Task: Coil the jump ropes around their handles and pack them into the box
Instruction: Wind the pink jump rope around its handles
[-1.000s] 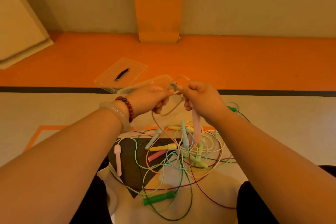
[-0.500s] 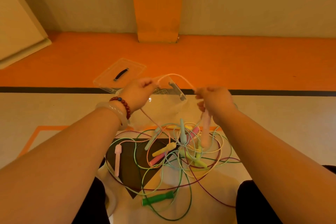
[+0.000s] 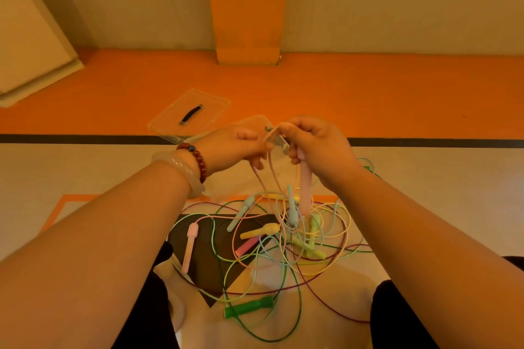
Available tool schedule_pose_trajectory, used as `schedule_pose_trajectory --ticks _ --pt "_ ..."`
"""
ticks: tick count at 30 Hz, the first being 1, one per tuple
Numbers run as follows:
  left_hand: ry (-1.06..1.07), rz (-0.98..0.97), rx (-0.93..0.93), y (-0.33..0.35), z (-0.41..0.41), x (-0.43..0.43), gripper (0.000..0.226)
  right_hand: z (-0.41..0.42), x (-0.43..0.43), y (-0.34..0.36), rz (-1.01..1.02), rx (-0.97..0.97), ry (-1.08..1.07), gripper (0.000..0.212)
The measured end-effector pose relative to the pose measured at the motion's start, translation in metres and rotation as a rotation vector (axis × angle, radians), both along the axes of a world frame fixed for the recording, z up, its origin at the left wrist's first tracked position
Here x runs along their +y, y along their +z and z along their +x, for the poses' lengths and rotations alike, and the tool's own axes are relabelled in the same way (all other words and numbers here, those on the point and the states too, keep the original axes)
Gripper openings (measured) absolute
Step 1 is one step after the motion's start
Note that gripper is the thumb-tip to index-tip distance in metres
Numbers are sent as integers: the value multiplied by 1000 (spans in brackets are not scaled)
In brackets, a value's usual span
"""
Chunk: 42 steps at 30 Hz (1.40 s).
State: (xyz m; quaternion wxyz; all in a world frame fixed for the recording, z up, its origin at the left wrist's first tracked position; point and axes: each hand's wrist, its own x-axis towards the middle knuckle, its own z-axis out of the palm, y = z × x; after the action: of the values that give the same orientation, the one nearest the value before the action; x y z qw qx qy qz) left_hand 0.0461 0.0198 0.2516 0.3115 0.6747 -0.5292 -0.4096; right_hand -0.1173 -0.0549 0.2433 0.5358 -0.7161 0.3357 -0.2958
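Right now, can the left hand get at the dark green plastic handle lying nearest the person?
Probably not at once: the left hand pinches the pale pink cord. The dark green plastic handle itself lies uncovered, so freeing that hand should suffice.

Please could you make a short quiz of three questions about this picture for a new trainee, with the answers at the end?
1. True or false: the lid sits closed on the box.
2. Which colour is the handle gripped by the right hand? A. green B. pink C. yellow
3. Fill the gap: the left hand pinches the pink ____.
Key: 1. False; the lid lies off the box. 2. B, the pink handle. 3. cord.
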Motion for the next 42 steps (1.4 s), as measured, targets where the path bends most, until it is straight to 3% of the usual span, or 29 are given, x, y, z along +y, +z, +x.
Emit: schedule_pose_trajectory --ticks 4,6,8,11,13,14,16,18,20,23,26,29,31,35,36,39,42 --pt "-246 318 -356 -34 1 10 22 -2 1 4 8 -173 -114 17" --pt "-124 248 -240 -40 2 12 26 -7 -5 4 44 -223 -216 19" --pt "150 79 -75 -30 8 9 27 -14 -14 0 143 -242 -336 19" --pt "342 -181 -85 -1 33 3 31 -20 -24 -9 175 69 -362 17" --pt "283 -238 -123 13 42 4 29 -18 -20 -13 112 326 -301 20" --pt "239 -201 -160 17 40 6 27 -15 -16 -14 63 384 -267 33" --pt "142 -80 -235 20 30 7 26 -10 -7 -15 -63 396 -178 61" --pt "61 -23 -283 18 16 4 26 -4 0 -14 -94 300 -66 70" --pt "16 -24 -265 16 5 2 30 0 3 -14 -14 185 11 62" --pt "7 -35 -198 14 1 3 28 1 5 -12 23 134 40 14" --pt "31 56 -199 9 10 7 26 -2 0 -12 35 34 -135 19" --pt "-12 366 -506 0 34 17 34 -11 -14 -3 127 -147 -361 20" --pt "25 489 -632 -4 51 24 37 -17 -23 -1 155 -93 -443 22" --pt "149 368 -458 -1 58 22 36 -18 -20 -11 219 427 -273 11" --pt "142 333 -451 3 53 19 36 -15 -15 -14 177 493 -212 19" --pt "63 239 -389 8 31 12 36 -5 0 -16 55 403 -68 48" --pt "26 169 -229 7 11 6 31 0 4 -17 44 282 94 55"
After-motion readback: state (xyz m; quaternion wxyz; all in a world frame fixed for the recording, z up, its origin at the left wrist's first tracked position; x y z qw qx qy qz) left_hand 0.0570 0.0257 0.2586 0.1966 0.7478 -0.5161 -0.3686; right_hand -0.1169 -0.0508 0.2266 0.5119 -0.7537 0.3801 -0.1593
